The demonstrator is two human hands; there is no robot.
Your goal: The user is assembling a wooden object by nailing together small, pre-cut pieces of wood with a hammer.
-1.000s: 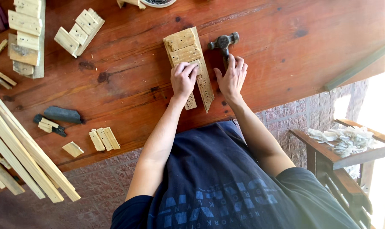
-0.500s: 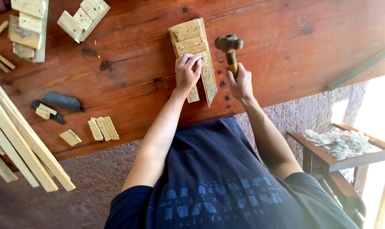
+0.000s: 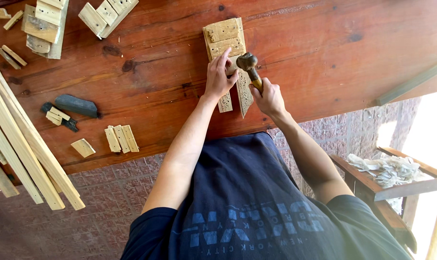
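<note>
Two hands on a reddish wooden workbench (image 3: 324, 43) over brick-patterned flooring (image 3: 112, 192): left hand (image 3: 218, 79) flat on a wooden assembly (image 3: 225, 41), right hand (image 3: 269, 98) clamped around a hammer (image 3: 250, 67).

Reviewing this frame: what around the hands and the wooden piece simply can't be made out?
Head view only:
- Whether a nail sits under the hammer: too small, and the left hand's fingers cover that spot.
- The hammer's handle end: wrapped inside the right hand.
- The middle of the wooden piece: hidden by the left hand and hammer head.
- The long slats at left: cut off by the frame edge.
- The heap on the side stand: washed out by glare.
</note>
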